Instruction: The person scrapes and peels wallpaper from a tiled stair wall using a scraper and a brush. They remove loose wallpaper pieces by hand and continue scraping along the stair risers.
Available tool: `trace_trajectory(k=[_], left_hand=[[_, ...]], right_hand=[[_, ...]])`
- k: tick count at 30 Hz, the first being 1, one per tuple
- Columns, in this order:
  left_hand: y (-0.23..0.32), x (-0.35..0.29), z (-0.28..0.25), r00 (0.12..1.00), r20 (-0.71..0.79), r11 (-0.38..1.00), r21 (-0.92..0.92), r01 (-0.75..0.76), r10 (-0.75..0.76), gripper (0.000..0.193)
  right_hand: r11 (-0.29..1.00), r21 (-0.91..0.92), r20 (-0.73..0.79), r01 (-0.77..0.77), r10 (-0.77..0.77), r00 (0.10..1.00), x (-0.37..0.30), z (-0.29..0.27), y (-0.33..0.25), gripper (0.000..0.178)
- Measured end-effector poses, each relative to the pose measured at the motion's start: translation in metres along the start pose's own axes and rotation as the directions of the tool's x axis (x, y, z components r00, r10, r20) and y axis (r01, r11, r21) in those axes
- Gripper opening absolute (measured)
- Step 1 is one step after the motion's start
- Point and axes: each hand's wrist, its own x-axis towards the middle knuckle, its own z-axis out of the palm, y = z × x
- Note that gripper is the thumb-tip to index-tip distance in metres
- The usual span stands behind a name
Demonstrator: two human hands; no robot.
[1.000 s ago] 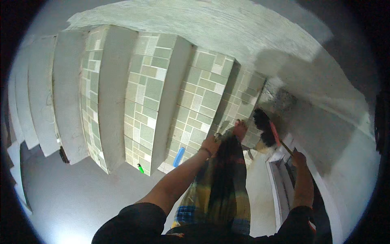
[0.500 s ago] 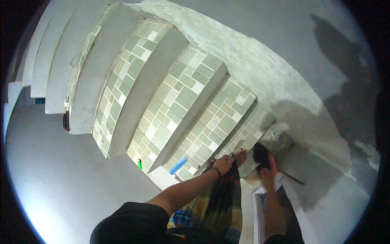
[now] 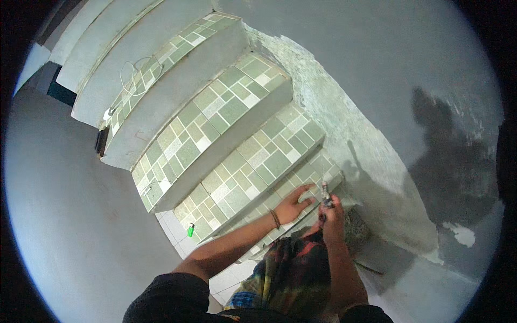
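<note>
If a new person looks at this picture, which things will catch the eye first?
Most likely the stairs, whose green and white tiled treads sweep from upper left to the centre. Next come the hands at lower centre: the right hand grips a small tool, while the left hand spreads its fingers over a tread. At left, a bright green object lies on a tread's end.

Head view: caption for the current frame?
Right hand grips a slim tool beside the open left hand, over tiled steps.

One handheld tool (image 3: 325,192), one green lighter (image 3: 191,230); one bracelet (image 3: 276,218)
</note>
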Motion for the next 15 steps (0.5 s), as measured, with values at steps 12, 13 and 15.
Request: trace_trajectory(k=[12,13,15], left_hand=[[0.012,0.107,-0.304,0.794,-0.596,0.753,0.574,0.322,0.115,0.047],[0.016,0.108,-0.318,0.784,-0.600,0.719,0.614,0.326,0.157,0.048],[0.034,0.116,-0.350,0.773,-0.605,0.635,0.677,0.372,0.192,0.051]], right_hand=[[0.893,0.297,0.261,-0.338,0.265,0.928,0.064,0.049,-0.031,0.011],[0.928,0.216,0.266,-0.302,0.241,0.933,0.075,0.053,-0.028,0.011],[0.928,0.150,0.213,-0.343,0.308,0.927,0.088,0.057,-0.024,0.012]])
